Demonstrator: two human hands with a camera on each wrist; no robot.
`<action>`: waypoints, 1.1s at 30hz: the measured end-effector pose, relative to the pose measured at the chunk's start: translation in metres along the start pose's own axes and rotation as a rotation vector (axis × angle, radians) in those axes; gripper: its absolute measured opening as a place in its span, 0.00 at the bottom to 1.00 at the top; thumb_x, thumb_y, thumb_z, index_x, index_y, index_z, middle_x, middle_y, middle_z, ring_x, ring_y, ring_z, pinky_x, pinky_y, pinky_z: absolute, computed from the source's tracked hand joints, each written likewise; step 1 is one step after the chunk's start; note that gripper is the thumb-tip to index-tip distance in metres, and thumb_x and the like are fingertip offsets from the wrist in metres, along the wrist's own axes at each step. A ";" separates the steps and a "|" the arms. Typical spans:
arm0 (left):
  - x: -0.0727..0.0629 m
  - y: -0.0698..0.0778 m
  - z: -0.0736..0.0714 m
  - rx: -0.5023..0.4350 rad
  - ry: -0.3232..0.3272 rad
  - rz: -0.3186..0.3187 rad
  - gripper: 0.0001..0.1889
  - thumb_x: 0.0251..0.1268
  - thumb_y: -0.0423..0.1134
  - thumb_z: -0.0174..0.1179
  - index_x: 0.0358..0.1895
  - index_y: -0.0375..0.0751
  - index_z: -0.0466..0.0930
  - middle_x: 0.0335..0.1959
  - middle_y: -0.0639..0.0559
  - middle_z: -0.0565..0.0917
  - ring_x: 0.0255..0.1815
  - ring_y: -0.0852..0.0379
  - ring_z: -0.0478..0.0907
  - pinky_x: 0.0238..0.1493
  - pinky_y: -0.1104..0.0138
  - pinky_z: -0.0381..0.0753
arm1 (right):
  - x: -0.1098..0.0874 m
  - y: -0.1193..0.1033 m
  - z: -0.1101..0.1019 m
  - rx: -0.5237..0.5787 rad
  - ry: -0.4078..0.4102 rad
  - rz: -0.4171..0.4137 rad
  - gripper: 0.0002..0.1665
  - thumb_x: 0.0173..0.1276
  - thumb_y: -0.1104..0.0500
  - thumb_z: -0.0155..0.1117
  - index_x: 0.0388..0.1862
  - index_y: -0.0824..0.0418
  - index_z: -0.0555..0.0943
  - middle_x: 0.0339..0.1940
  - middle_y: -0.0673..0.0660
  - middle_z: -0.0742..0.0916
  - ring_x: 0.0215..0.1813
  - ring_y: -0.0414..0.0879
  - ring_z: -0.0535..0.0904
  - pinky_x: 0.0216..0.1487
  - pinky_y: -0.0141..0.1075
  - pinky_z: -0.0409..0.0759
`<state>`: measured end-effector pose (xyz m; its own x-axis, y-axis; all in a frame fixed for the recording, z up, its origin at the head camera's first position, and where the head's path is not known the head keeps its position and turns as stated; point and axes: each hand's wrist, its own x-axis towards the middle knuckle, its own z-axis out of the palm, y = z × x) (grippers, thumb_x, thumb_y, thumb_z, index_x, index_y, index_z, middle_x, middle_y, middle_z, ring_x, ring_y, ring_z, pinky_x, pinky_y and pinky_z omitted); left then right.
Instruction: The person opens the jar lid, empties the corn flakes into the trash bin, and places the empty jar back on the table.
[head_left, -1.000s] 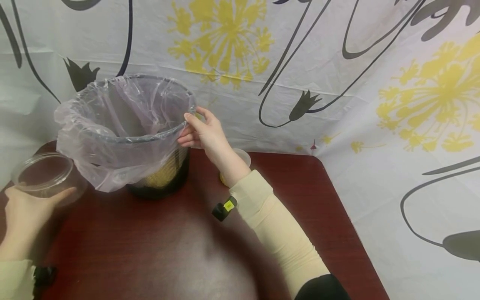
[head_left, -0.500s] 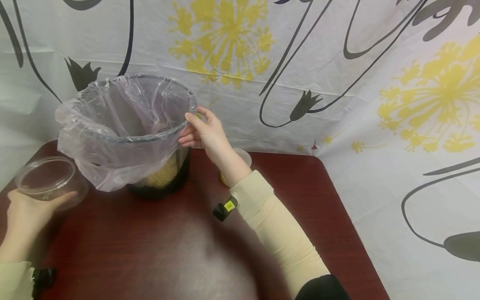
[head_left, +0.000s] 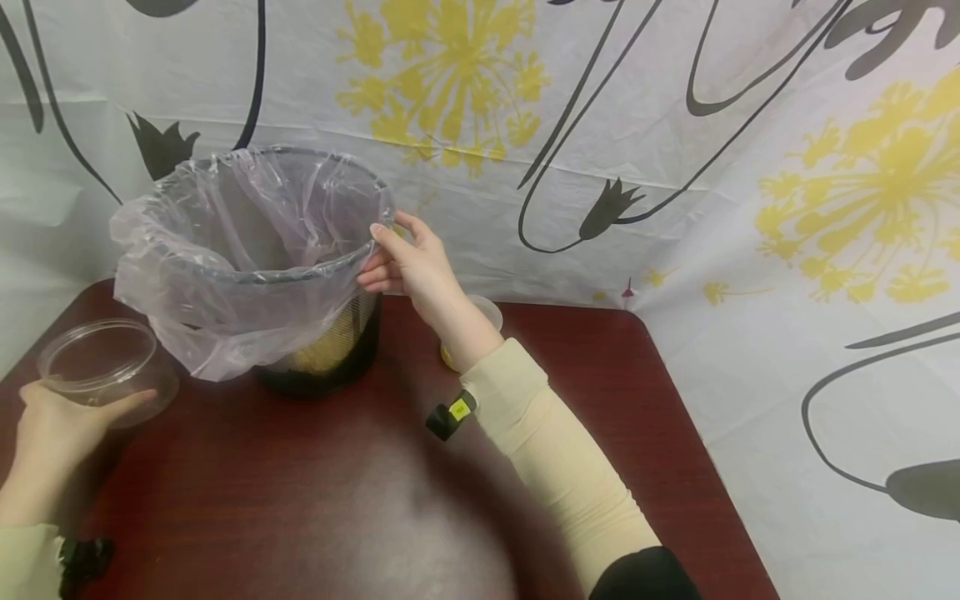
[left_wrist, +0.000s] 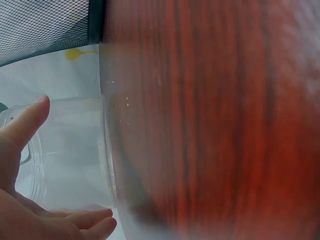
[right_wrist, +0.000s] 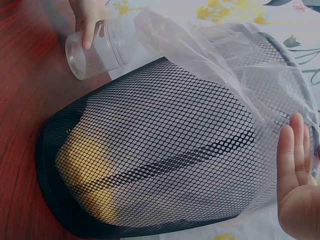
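My left hand (head_left: 60,425) grips a clear plastic jar (head_left: 112,400) at the left, its round mouth facing up and its thumb and fingers on either side. In the left wrist view the jar (left_wrist: 75,150) looks see-through, its base close over the table. A black mesh wastebasket (right_wrist: 165,125) stands at the back left, lined with a thin pinkish plastic bag (head_left: 225,312) folded over its rim. My right hand (head_left: 416,267) holds that rim at the right, thumb on top and fingers outside against the bag. Something yellow (right_wrist: 90,165) shows low through the mesh.
A small pale cup (head_left: 486,311) with yellow low on it stands behind my right wrist, partly hidden. The dark red wooden table (head_left: 337,500) meets a patterned white cloth (head_left: 465,208) at the back and right.
My left hand has lowered the clear jar and shifted it slightly right. The right hand stays at the wastebasket's rim.
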<state>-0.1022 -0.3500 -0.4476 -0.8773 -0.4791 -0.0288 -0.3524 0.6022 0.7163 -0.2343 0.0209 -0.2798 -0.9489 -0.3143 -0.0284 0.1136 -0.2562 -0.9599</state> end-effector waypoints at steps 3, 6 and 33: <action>-0.002 -0.001 0.001 -0.003 0.000 0.006 0.61 0.52 0.54 0.69 0.66 0.14 0.33 0.57 0.09 0.51 0.54 0.14 0.56 0.56 0.33 0.57 | -0.001 0.000 0.000 0.001 -0.001 0.000 0.36 0.72 0.59 0.57 0.74 0.58 0.55 0.19 0.60 0.82 0.17 0.47 0.80 0.24 0.38 0.82; -0.002 -0.004 0.002 -0.002 -0.001 0.014 0.61 0.52 0.54 0.69 0.66 0.14 0.32 0.56 0.09 0.51 0.53 0.14 0.56 0.57 0.34 0.56 | -0.001 -0.001 0.000 -0.001 -0.005 -0.001 0.36 0.72 0.59 0.57 0.75 0.58 0.54 0.19 0.60 0.82 0.17 0.47 0.80 0.24 0.38 0.82; -0.001 -0.018 -0.003 0.034 -0.077 0.090 0.60 0.55 0.54 0.67 0.68 0.15 0.31 0.62 0.10 0.42 0.55 0.11 0.50 0.55 0.29 0.51 | 0.001 -0.005 0.001 -0.039 0.013 0.028 0.37 0.71 0.59 0.59 0.74 0.58 0.56 0.21 0.61 0.83 0.19 0.47 0.81 0.26 0.39 0.83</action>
<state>-0.0940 -0.3623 -0.4578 -0.9278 -0.3726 -0.0192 -0.2804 0.6624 0.6947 -0.2350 0.0208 -0.2746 -0.9493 -0.3089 -0.0586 0.1286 -0.2116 -0.9689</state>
